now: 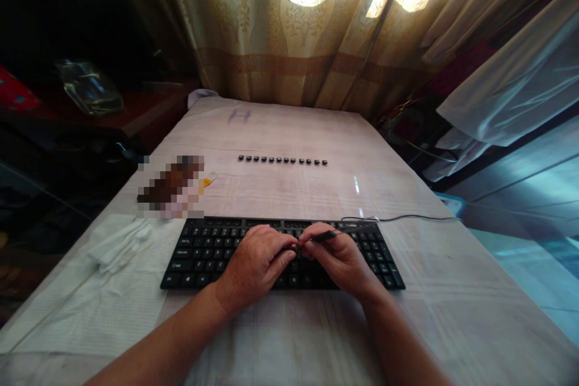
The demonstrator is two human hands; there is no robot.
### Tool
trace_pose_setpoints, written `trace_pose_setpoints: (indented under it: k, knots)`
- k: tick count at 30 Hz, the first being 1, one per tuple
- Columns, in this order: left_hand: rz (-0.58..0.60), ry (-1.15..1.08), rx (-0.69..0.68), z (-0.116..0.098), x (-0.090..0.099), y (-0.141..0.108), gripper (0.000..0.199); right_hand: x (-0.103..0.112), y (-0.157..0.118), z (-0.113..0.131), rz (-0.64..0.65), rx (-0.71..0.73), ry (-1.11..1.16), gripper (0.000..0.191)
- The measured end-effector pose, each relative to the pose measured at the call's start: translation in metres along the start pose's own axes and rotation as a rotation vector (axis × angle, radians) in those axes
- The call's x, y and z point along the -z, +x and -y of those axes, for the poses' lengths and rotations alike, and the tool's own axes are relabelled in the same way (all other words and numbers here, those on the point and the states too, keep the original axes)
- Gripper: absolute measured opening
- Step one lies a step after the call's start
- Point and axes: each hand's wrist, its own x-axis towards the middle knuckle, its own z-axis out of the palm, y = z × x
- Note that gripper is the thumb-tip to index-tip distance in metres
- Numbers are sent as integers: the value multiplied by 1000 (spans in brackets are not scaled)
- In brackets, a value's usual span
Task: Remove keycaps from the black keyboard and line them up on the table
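A black keyboard [203, 265] lies across the table in front of me, with both hands over its middle. My left hand [260, 259] is closed, thumb and fingertips pinched together on something small that I cannot make out. Close against it, my right hand [339, 256] grips a thin dark tool [324, 236], its tip near the left fingertips. The keys under my hands are hidden. Beyond the keyboard, several small black keycaps [278, 160] form a row on the table.
The covered table [452, 289] carries a white cloth [122, 277] at the left, beside a pixelated patch and a small yellow item [207, 181]. A black cable [420, 216] runs right from the keyboard. Curtains [271, 36] hang behind the table.
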Motion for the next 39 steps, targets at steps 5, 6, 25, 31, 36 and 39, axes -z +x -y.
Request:
trace_pose_setpoints:
  k: [5, 6, 25, 31, 36, 39]
  knots:
    - [5, 117, 2, 3, 7, -2, 19, 19, 2, -9, -201, -126, 28, 25]
    - [14, 165, 6, 5, 8, -3, 22, 25, 3, -11, -252, -134, 28, 26]
    - [175, 518, 36, 35, 8, -20, 65, 61, 34, -28, 56, -39, -313, 16]
    - [161, 513, 30, 33, 7, -20, 64, 61, 37, -26, 99, -10, -355, 14]
    - [179, 524, 27, 31, 9, -19, 63, 62, 47, -18, 264, 80, -568, 15]
    - [188, 531, 29, 31, 8, -18, 64, 59, 52, -15, 324, 119, -693, 13]
